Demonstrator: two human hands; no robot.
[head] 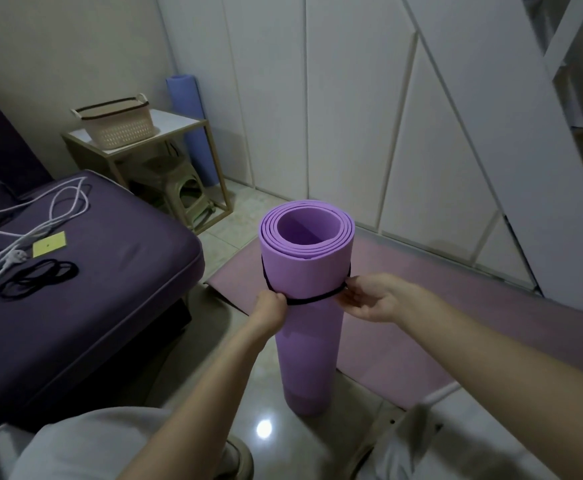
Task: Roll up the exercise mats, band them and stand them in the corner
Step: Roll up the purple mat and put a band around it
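Left of the left grip (272, 304) sits the purple sofa (92, 306), which carries the supplies. Beyond the right grip (369, 299), a pink mat (456, 306) lies flat and unrolled on the floor, so that one has not been started.

Between the two grips a purple mat (312, 334) stands on end on the floor, fully rolled. Its rolling looks done, and its banding is in hand.

Far beyond the left grip, in the corner behind the small table (175, 121), a blue mat (193, 133) stands rolled and upright. It appears finished, though whether it wears a band cannot be made out.

A black band (314, 299) circles the upper part of the purple roll. It sits higher at the back and lower at the front, so it is on but not yet level. Each grip is clamped on it, the left pinching it at the roll's left edge and the right pinching it at the right edge.

Well left of the left grip, spare bands (37, 277) lie on the sofa.

By my reckoning one mat is done, one is nearly banded and must then go to the corner, and one remains whole.
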